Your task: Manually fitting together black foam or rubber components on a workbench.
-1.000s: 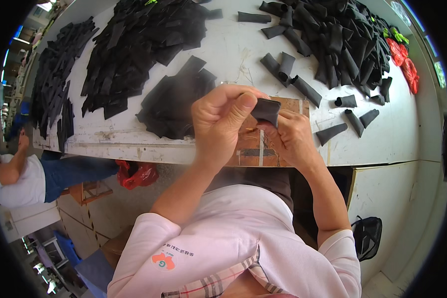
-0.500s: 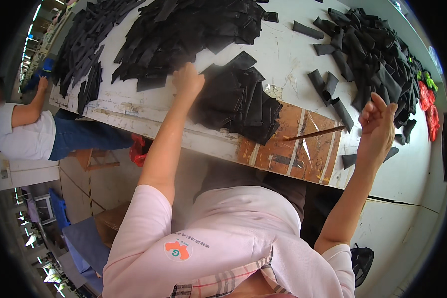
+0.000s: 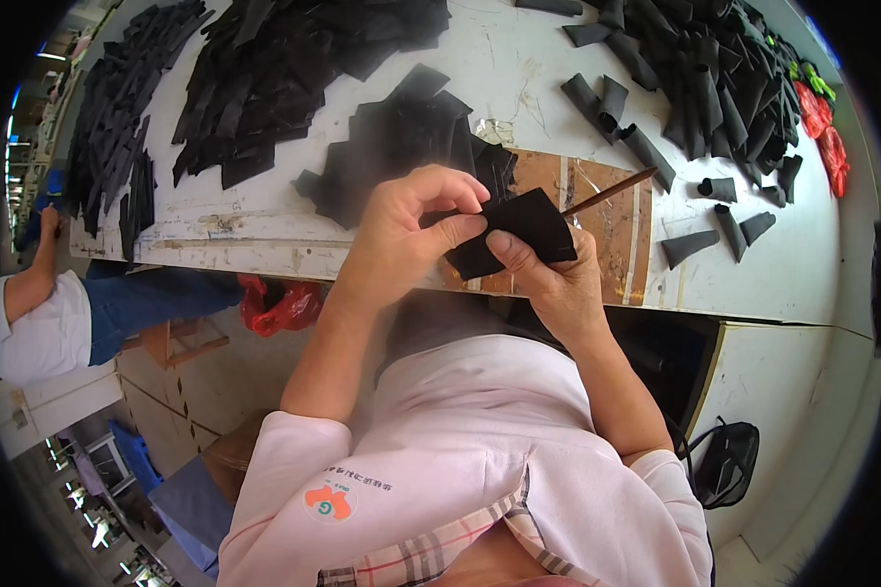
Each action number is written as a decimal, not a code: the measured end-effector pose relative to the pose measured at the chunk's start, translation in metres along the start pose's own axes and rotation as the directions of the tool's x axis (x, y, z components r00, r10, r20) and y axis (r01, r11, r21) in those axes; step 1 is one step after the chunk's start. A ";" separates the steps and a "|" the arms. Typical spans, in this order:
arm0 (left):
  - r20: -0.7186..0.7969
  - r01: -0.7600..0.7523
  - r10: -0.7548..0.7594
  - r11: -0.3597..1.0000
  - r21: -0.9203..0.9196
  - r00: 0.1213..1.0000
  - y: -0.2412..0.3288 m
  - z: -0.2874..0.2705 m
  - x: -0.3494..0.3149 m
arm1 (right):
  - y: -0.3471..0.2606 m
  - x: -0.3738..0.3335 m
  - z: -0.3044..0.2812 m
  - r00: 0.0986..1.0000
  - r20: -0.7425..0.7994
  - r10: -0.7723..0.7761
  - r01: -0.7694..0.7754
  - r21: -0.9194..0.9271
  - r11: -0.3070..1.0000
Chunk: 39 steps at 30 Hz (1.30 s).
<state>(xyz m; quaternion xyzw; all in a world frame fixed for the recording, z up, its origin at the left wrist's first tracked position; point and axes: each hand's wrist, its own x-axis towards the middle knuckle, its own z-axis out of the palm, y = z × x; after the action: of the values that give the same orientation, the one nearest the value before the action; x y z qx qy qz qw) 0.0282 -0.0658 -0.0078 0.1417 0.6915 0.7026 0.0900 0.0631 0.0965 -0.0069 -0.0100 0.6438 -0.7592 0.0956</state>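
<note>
A small black fabric piece (image 3: 533, 223) is between my two hands above the table's front edge. My left hand (image 3: 411, 220) pinches its left end between thumb and fingers. My right hand (image 3: 563, 279) grips its right side, thumb on top and fingers hidden underneath. A brown pointed stick (image 3: 612, 190) juts out beyond my right hand; its other end is hidden, so I cannot tell whether it rests on the brown board (image 3: 632, 235) or is held. Just behind my left hand lies a pile of flat black pieces (image 3: 401, 132).
Larger heaps of flat black pieces (image 3: 274, 88) and narrow dark strips (image 3: 117, 108) cover the table's far left. Rolled, tube-like black pieces (image 3: 705, 88) are heaped at far right, several scattered nearer. Red plastic bags (image 3: 820, 137) lie beyond them. Another person (image 3: 44, 313) works at left.
My left hand has come from the black piles toward the middle, and my right hand has moved left from the tube-like pieces. Both now grip a black fabric piece. The view has shifted.
</note>
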 end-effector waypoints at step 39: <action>-0.410 -0.012 0.221 0.891 0.454 0.885 -0.023 0.070 -0.017 | 0.033 -0.004 -0.022 0.793 0.051 -0.607 0.349 -0.854 0.385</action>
<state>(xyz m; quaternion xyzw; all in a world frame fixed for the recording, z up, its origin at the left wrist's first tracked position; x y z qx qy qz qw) 0.0654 -0.0046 -0.0321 0.0338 0.8235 0.5459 -0.1503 0.0682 0.1133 -0.0422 -0.1372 0.8969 -0.3486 -0.2351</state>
